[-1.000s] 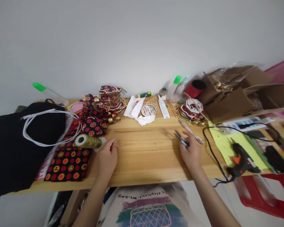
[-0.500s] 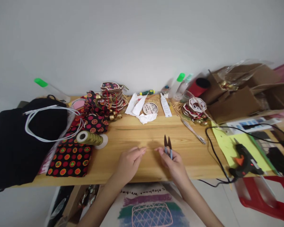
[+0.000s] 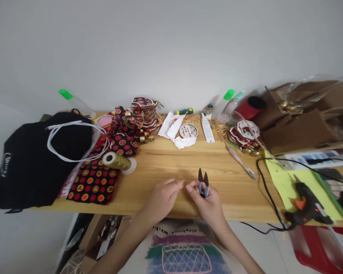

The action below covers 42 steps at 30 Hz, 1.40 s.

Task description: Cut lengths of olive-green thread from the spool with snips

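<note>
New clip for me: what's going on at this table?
A person's right hand holds scissors, their points apart and facing forward. The left hand is close beside it; I can't tell whether it holds anything. A spool of thread lies to the left on the table, and a glue gun to the right.

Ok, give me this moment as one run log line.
left hand: near right hand, grip unclear | right hand: holds snips, blades apart | spool: table, left | glue gun: table, right
</note>
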Each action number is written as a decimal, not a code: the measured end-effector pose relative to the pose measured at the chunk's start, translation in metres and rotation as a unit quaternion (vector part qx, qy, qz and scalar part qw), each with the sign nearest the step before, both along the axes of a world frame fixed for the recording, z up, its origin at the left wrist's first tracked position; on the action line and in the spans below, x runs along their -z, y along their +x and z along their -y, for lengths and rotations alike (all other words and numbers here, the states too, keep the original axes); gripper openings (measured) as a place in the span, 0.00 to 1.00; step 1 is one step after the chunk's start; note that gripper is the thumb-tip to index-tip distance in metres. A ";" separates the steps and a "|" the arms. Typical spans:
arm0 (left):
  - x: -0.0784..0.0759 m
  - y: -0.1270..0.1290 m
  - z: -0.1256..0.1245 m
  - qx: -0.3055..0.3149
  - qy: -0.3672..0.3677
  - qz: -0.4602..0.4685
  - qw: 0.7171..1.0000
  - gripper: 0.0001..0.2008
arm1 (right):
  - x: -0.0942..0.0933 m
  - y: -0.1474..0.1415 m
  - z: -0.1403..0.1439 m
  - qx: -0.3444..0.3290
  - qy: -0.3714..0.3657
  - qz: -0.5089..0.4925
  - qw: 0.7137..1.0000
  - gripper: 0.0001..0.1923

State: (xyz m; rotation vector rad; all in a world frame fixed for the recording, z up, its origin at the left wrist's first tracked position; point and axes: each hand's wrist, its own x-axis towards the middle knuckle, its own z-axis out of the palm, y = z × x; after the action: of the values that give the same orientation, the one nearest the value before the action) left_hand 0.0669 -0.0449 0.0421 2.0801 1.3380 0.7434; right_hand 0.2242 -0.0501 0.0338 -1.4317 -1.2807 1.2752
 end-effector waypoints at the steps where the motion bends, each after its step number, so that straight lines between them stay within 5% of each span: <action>1: 0.000 0.000 0.000 -0.002 -0.004 0.006 1.000 0.15 | 0.002 0.002 0.000 -0.004 0.008 0.020 1.000 0.14; 9: -0.005 -0.007 -0.001 -0.055 -0.094 0.075 0.991 0.13 | 0.016 0.026 -0.003 0.003 0.068 0.183 0.981 0.14; 15: 0.003 -0.023 -0.012 -0.183 -0.083 0.112 0.973 0.13 | 0.028 0.052 -0.012 0.012 0.125 0.318 0.940 0.14; 22: 0.022 -0.059 -0.030 -0.309 0.058 -0.146 0.938 0.14 | 0.034 0.085 -0.039 0.083 0.121 0.466 0.873 0.18; 29: 0.022 -0.059 -0.036 -0.367 0.002 -0.342 0.865 0.19 | 0.033 0.107 -0.060 0.103 0.121 0.533 0.831 0.19; 42: 0.032 -0.059 -0.043 -0.372 -0.010 -0.381 0.846 0.21 | 0.037 0.101 -0.077 0.095 0.090 0.588 0.799 0.16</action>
State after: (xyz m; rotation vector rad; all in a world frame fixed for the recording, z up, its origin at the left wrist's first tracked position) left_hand 0.0080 -0.0021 0.0096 1.8613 2.6554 0.1195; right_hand 0.3254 0.0269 -0.0030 -2.2202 -1.8522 -0.0399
